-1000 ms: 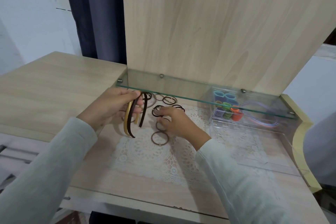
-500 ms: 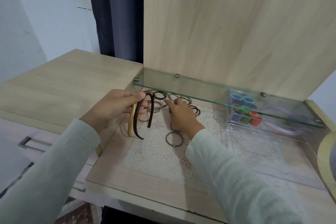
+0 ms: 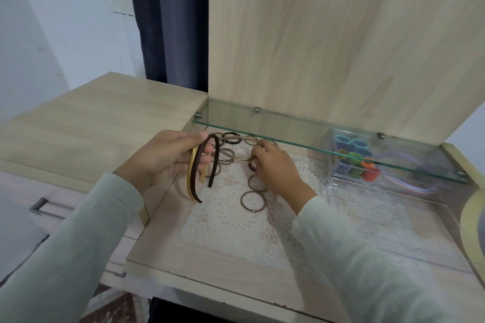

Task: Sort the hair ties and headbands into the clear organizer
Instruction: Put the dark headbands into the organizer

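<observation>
Thin gold and dark brown headbands (image 3: 193,181) hang from the left hand (image 3: 162,157). Round brown hair ties (image 3: 252,201) lie flat beside them. Bright hair ties (image 3: 351,165) sit in the clear plastic organizer (image 3: 341,187).

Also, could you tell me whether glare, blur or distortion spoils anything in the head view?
Head view: soft, even light, no hard shadows; the glass shelf faintly veils the coloured ties in the clear organizer; the right hand on the hair ties looks slightly soft; the headbands in the left hand read clearly.

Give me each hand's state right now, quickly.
Left hand: closed grip on the headbands, gold and dark brown.
Right hand: fingers curled, pinching hair ties on the lace mat; how many cannot be told.
</observation>
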A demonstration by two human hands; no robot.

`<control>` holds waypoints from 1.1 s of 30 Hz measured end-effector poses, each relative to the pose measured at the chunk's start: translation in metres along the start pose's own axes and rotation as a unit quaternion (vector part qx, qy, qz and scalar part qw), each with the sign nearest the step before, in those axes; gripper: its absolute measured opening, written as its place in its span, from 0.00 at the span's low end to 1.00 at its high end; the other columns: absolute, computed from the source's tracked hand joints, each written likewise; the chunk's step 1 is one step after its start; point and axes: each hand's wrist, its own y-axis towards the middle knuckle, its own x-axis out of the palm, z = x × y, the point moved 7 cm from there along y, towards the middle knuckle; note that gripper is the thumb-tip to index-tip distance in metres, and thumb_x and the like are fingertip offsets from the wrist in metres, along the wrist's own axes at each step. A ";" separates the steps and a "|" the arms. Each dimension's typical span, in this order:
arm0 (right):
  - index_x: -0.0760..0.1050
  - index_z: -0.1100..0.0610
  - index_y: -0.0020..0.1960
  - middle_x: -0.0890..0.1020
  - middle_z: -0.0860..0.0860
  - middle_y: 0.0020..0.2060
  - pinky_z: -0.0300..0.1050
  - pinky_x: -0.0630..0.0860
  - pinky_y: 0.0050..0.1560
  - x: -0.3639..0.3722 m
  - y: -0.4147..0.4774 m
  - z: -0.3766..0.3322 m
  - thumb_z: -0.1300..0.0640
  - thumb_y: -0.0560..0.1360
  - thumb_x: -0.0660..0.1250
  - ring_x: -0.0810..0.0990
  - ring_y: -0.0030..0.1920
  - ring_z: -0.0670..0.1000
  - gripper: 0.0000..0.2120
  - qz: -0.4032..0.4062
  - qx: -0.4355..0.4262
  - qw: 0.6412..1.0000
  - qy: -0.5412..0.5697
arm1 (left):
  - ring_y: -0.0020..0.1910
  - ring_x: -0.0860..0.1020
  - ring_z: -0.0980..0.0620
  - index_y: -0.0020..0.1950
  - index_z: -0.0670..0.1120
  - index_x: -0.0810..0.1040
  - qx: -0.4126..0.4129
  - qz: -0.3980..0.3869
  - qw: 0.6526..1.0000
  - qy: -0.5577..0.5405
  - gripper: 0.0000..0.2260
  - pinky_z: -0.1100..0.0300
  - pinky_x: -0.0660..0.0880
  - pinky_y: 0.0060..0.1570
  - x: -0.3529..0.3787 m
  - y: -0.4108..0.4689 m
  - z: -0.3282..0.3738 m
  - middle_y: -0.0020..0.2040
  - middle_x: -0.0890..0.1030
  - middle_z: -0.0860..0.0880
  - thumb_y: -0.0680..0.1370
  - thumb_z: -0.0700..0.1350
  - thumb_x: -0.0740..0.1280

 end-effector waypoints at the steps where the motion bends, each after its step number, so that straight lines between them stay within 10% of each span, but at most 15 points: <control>1: 0.75 0.58 0.55 0.76 0.54 0.56 0.50 0.71 0.48 -0.004 -0.003 0.002 0.63 0.77 0.60 0.74 0.54 0.58 0.09 0.008 -0.005 1.000 0.008 | 0.35 0.83 0.55 0.52 0.38 0.82 -0.001 -0.001 1.000 0.000 0.13 0.62 0.81 0.35 0.000 0.000 0.000 0.41 0.85 0.46 0.79 0.48 0.68; 24: 0.81 0.57 0.50 0.81 0.53 0.49 0.46 0.70 0.44 -0.098 -0.054 -0.060 0.75 0.66 0.68 0.79 0.45 0.56 0.19 0.122 -0.261 0.957 0.047 | 0.44 0.85 0.53 0.50 0.41 0.82 -0.012 -0.075 0.997 0.016 0.08 0.55 0.81 0.50 0.039 0.003 -0.003 0.48 0.85 0.42 0.78 0.44 0.68; 33: 0.82 0.57 0.51 0.80 0.56 0.53 0.42 0.66 0.47 -0.104 -0.058 -0.079 0.70 0.70 0.59 0.74 0.45 0.53 0.18 0.119 -0.268 0.955 0.043 | 0.36 0.84 0.53 0.45 0.42 0.79 -0.021 -0.088 0.996 -0.022 0.05 0.61 0.80 0.33 0.049 -0.002 -0.004 0.38 0.85 0.45 0.79 0.41 0.66</control>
